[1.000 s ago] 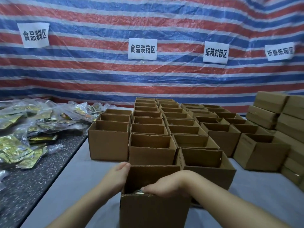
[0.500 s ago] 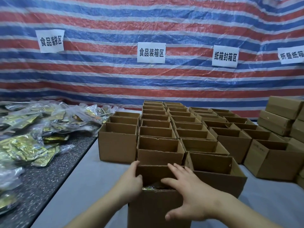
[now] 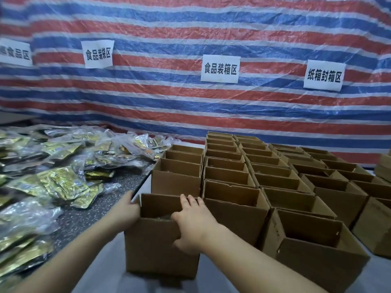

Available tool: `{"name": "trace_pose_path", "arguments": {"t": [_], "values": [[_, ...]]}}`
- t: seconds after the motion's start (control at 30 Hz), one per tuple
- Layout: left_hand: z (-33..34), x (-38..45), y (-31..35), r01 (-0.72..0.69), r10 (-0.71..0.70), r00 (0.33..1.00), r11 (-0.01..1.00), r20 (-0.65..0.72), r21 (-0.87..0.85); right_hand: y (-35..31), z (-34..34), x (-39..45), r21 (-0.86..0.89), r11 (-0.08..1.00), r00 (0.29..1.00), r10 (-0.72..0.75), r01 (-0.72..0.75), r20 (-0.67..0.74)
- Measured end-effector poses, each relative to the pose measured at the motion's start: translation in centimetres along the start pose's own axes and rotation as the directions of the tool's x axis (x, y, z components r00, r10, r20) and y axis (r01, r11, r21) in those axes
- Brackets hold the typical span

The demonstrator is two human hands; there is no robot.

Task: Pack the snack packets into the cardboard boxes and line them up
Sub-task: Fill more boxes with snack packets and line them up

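Note:
An open cardboard box (image 3: 152,248) stands nearest me, at the front end of the leftmost row of open boxes (image 3: 177,176). A gold snack packet (image 3: 163,218) barely shows inside it. My left hand (image 3: 124,210) grips the box's left wall, fingers over the rim. My right hand (image 3: 190,220) grips the near right corner, fingers over the top edge and thumb down the front face. A heap of gold snack packets (image 3: 59,182) in clear plastic lies on the dark speckled counter (image 3: 84,216) to the left.
Several rows of open cardboard boxes (image 3: 281,180) fill the grey table (image 3: 105,267) ahead and to the right, packed close together. A striped red, white and blue tarp (image 3: 190,39) with paper signs hangs behind. Closed boxes (image 3: 384,168) stand at the far right edge.
The box has shifted left toward the end of the leftmost row. My right hand came out of the box and now grips its near right corner; the view turned left.

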State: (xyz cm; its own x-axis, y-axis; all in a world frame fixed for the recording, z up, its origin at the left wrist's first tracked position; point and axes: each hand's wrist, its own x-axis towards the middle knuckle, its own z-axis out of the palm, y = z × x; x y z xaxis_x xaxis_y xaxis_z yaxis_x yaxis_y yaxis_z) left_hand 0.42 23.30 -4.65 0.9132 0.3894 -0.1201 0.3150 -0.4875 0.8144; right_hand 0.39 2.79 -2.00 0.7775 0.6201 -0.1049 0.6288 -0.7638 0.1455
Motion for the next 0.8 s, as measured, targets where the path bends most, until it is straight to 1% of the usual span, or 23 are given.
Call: {"name": "trace_pose_path", "arguments": {"t": [0.07,0.13,0.37,0.5,0.6,0.8], "values": [[-0.1,2.4,0.4,-0.009,0.009,1.000,1.000,0.000,0.003,0.1,-0.5,2.3,-0.080,0.996,0.999,0.043,-0.040,0.028],[0.0,4.7,0.8,-0.021,0.021,1.000,1.000,0.009,0.004,0.4,-0.9,4.3,-0.117,0.990,0.995,0.084,-0.078,0.050],[1.3,10.4,2.7,-0.055,0.055,0.998,0.998,0.006,0.013,3.4,-1.0,9.7,-0.125,0.982,0.985,0.154,-0.144,0.072],[2.0,12.6,3.7,-0.077,0.076,0.996,0.997,0.047,0.023,4.7,-1.0,11.4,-0.120,0.978,0.978,0.185,-0.173,0.095],[2.5,14.1,3.9,-0.067,0.067,0.995,0.998,0.077,0.001,5.5,-1.0,12.5,-0.125,0.974,0.974,0.200,-0.186,0.107],[3.0,16.0,4.4,-0.072,0.071,0.997,0.997,0.038,0.008,6.9,-0.8,14.2,-0.128,0.974,0.974,0.200,-0.186,0.107]]}}
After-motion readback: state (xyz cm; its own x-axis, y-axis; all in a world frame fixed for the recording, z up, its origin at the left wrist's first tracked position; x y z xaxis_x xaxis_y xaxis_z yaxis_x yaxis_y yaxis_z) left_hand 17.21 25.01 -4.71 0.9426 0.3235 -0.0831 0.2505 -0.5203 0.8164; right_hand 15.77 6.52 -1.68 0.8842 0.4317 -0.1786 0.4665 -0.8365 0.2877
